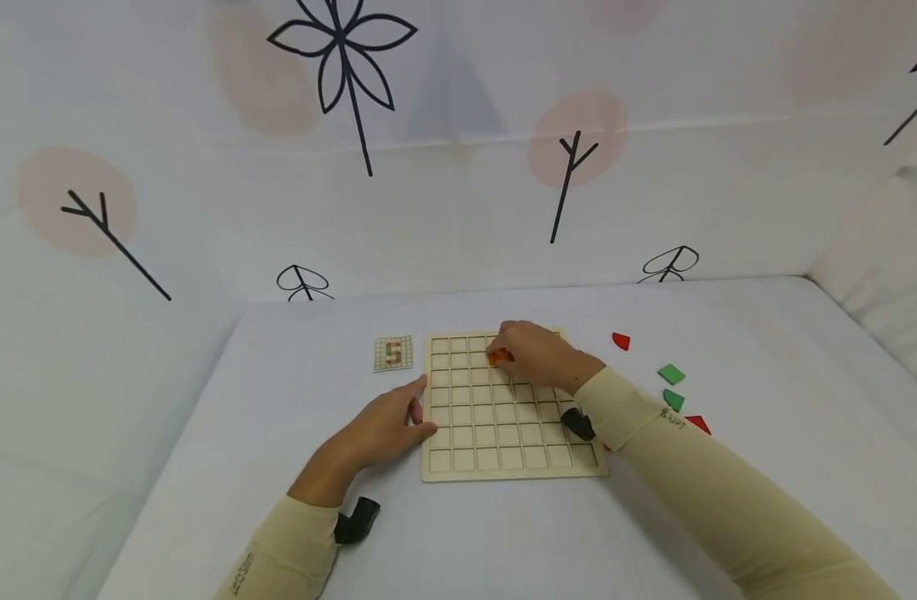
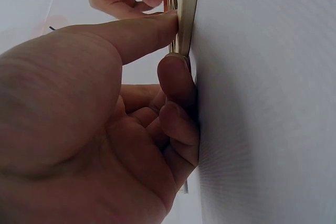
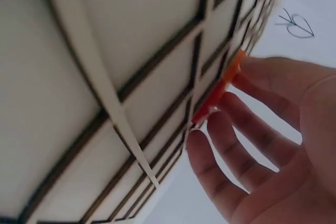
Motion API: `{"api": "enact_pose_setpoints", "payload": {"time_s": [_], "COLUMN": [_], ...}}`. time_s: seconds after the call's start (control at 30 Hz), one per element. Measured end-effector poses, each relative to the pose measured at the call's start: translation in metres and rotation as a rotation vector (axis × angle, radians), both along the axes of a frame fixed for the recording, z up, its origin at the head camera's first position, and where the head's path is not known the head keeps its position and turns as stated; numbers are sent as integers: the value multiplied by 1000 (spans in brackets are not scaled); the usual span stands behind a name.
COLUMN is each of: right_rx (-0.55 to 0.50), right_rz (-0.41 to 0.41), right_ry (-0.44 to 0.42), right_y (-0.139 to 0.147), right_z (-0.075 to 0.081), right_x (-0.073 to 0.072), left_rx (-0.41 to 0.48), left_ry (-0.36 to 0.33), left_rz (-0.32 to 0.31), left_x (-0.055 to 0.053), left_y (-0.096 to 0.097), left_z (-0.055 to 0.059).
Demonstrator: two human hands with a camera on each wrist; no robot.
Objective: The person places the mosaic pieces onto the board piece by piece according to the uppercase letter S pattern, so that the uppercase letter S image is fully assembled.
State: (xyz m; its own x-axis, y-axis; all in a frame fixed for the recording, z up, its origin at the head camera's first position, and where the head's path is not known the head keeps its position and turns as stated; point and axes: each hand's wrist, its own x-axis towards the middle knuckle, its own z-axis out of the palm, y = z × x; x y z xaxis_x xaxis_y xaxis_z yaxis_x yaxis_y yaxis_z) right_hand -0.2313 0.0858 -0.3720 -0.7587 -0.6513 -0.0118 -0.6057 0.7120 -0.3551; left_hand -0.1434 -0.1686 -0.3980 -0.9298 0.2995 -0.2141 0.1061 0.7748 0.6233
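Observation:
A pale wooden grid board [image 1: 462,477] lies flat on the white cloth. At its left edge my left hand [image 1: 387,423] grips the frame, thumb [image 2: 152,31] on top and curled fingers against the side. My right hand [image 1: 537,354] reaches over the upper middle of the board. Its thumb and fingers are at an orange tile [image 3: 231,71], which it appears to pinch at the grid. Red tile material [image 3: 210,102] shows right beside the orange, by the fingertips. The fingers partly hide both, so their exact shapes cannot be told.
A small pattern card [image 1: 393,353] with an S-like figure lies left of the board. To the right are a red quarter-round tile [image 1: 621,341], a green square tile [image 1: 672,374], a green rounded tile [image 1: 673,400] and a red tile [image 1: 698,423], partly behind the right sleeve.

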Motion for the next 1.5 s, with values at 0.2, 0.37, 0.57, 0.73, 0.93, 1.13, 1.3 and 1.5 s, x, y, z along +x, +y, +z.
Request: {"api": "enact_pose_setpoints", "payload": {"time_s": [0.2,0.37,0.57,0.73,0.93,1.13,1.3,1.5], "right_rx": [-14,-35,-51,-16,23,58,114,167], "right_rz": [-42,-88,-169,-245,-298,-344,-391,-427], "right_ry": [4,36,89,92,105,82,29,-14], "right_y": [13,33,61,82,107,126,133,141], "right_z": [4,11,16,18,13,5,0,-2], "right_x": [4,8,9,8,6,1,-4,-5], "left_rx": [7,6,1,5,3,8,18,19], "left_ry": [4,1,6,11,11,4,2,11], "left_rz": [1,1,5,10,17,26,25,11], "left_x": [0,0,1,1,0,1,2,1], "left_y": [1,1,-1,-2,-3,-3,-2,1], "left_z": [1,3,4,2,0,-1,-1,-1]}}
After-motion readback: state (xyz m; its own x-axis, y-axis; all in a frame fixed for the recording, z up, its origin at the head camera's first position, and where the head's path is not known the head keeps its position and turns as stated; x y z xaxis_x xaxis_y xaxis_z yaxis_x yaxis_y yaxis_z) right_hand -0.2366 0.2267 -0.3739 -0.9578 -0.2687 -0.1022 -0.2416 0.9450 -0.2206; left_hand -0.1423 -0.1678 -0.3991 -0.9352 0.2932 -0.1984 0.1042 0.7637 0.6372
